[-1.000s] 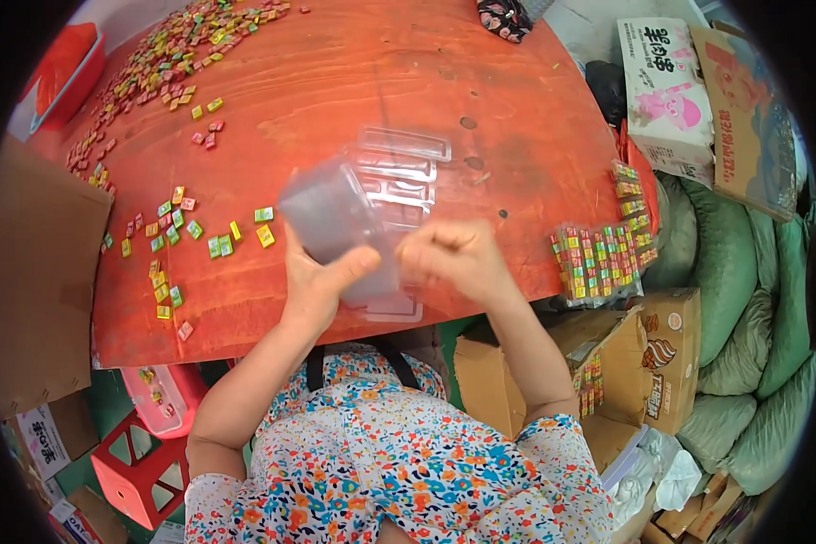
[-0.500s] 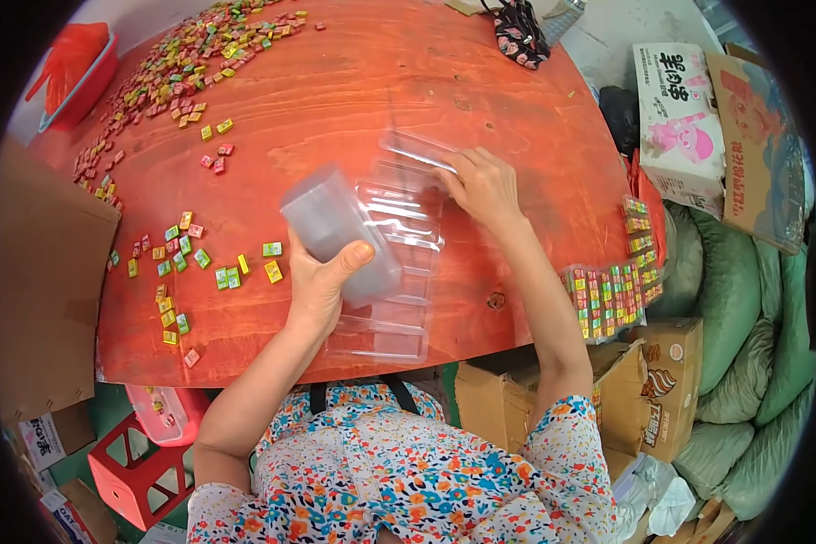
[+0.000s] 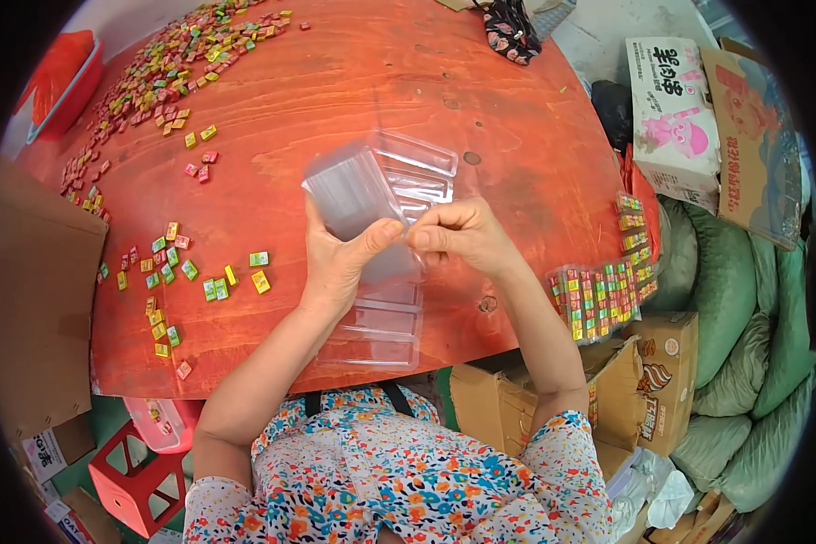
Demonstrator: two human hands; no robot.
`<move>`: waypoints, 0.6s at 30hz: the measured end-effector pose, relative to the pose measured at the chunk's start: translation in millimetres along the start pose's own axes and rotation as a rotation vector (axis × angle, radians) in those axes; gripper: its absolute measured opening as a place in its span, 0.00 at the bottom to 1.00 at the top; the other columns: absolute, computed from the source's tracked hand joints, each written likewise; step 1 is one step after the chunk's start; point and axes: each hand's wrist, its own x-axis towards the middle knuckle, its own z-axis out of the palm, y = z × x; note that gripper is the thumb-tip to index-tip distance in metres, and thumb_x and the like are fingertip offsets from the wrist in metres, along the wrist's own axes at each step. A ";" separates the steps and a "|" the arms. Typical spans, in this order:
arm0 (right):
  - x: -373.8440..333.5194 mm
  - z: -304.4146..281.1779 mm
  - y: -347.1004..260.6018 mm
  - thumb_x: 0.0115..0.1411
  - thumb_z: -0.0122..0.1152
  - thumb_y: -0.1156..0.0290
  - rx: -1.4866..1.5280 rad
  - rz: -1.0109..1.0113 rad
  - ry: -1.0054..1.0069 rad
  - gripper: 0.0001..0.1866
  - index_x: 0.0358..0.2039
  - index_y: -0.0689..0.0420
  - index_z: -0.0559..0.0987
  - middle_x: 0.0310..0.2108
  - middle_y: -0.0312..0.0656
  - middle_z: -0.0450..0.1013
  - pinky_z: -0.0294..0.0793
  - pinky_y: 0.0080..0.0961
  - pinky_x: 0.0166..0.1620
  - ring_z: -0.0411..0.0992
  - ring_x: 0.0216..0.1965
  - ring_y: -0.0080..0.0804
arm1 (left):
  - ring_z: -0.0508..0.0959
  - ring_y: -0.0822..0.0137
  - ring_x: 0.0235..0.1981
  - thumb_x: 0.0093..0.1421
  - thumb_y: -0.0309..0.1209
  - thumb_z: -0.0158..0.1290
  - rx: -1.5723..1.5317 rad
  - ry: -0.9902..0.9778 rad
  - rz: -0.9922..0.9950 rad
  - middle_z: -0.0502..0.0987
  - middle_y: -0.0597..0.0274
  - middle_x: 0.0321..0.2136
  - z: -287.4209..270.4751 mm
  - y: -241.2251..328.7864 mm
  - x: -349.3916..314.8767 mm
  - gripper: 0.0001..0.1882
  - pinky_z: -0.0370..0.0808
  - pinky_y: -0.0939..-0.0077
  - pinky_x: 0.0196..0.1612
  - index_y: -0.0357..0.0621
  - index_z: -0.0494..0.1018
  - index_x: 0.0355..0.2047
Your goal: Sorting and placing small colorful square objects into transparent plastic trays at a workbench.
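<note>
A thick stack of clear plastic trays [image 3: 346,189] is gripped by my left hand [image 3: 334,263], with the thumb lying across its near right side. My right hand [image 3: 462,236] is closed in a pinch at the right edge of that stack, close to my left thumb. What it grips looks like the rim of one tray, though the fingertips partly hide it. Beneath the stack, a column of long clear trays [image 3: 379,323] runs over the red table; the far ones [image 3: 419,152] fan out beyond my hands. The stack covers the middle of the column.
Small wrapped sweets [image 3: 210,288] lie scattered on the table [image 3: 517,163] to the left, with a large heap [image 3: 177,72] at the far left. Filled trays [image 3: 594,299] sit at the right edge. Cardboard boxes [image 3: 41,290], a red stool [image 3: 136,476] and green sacks [image 3: 721,290] surround the table.
My right hand has come back from the far trays to the stack and now pinches its edge. The stack in my left hand has shifted slightly right and away from me.
</note>
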 end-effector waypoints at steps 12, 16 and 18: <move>88.5 -111.9 46.2 0.51 0.65 0.66 -1.861 -0.778 0.522 0.10 0.20 0.52 0.73 0.18 0.37 0.70 0.74 0.32 0.28 0.74 0.24 0.37 | 0.72 0.65 0.48 0.44 0.34 0.73 -0.033 0.107 -0.015 0.69 0.58 0.47 -8.8 0.0 3.3 0.45 0.72 0.67 0.52 0.45 0.56 0.56; 71.1 -83.2 35.6 0.56 0.64 0.64 -1.490 -0.605 0.606 0.09 0.29 0.56 0.81 0.25 0.38 0.77 0.76 0.27 0.34 0.77 0.30 0.34 | 0.72 0.65 0.48 0.43 0.36 0.74 -0.037 0.114 -0.022 0.68 0.57 0.48 -9.9 2.8 8.8 0.47 0.73 0.67 0.51 0.44 0.55 0.57; 49.5 -39.8 5.0 0.58 0.64 0.65 -0.919 -0.290 0.390 0.11 0.36 0.58 0.82 0.29 0.39 0.79 0.76 0.21 0.38 0.77 0.31 0.25 | 0.72 0.65 0.48 0.43 0.36 0.74 -0.028 0.112 -0.020 0.68 0.57 0.47 -10.5 0.5 12.3 0.47 0.73 0.67 0.51 0.44 0.55 0.57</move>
